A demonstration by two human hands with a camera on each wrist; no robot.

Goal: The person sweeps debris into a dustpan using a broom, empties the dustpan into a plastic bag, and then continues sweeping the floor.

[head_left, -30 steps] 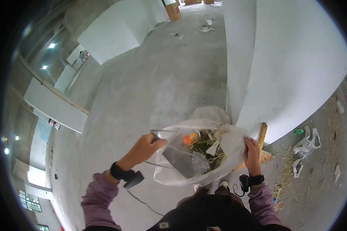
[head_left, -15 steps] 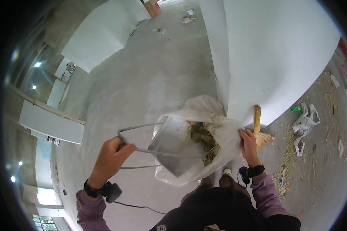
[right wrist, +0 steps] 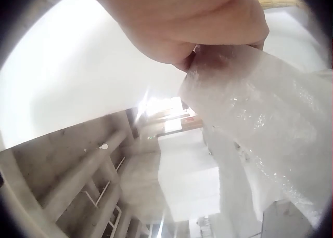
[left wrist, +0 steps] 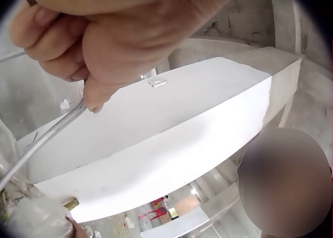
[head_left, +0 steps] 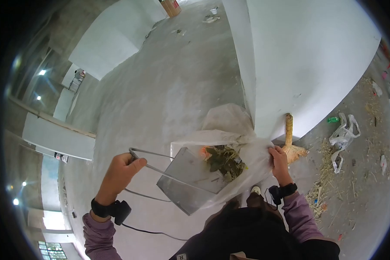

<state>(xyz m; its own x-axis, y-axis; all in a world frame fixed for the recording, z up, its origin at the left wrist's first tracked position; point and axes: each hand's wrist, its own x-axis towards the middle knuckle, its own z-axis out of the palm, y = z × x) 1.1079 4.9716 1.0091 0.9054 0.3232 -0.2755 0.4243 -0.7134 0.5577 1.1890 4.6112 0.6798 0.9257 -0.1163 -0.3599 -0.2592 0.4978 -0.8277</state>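
Grey metal wire forms the handle point(left wrist: 52, 132) that the left hand point(head_left: 120, 175) grips, its fingers wrapped round the bend and the thumb laid along the rod. The handle runs to a metal pan point(head_left: 182, 190), tilted, with its inner part inside the mouth of a clear bag point(head_left: 260, 162) and its near corner sticking out. The right hand point(head_left: 281, 164) pinches the bag's rim on the other side. Inside the bag, beyond the pan, lie green leaves point(head_left: 223, 161), dry stalks and an orange scrap point(head_left: 205, 152); whether the bag's bottom touches the ground I cannot tell. Below is a bare grey concrete floor point(head_left: 160, 86), smooth and faintly blotched. Just past the right hand, a broom point(head_left: 289, 130) stands near the foot of a tall white wall point(head_left: 312, 78). Farther right, straw point(head_left: 323, 186) litters the concrete near a white carrier bag point(head_left: 344, 134) and a green bottle point(head_left: 333, 119). Outward, the room is large and unfinished: a low white partition point(head_left: 112, 39), a brown carton point(head_left: 170, 8) at the far end, bright lamps point(head_left: 42, 72) and a barred window point(head_left: 52, 250) to the left.
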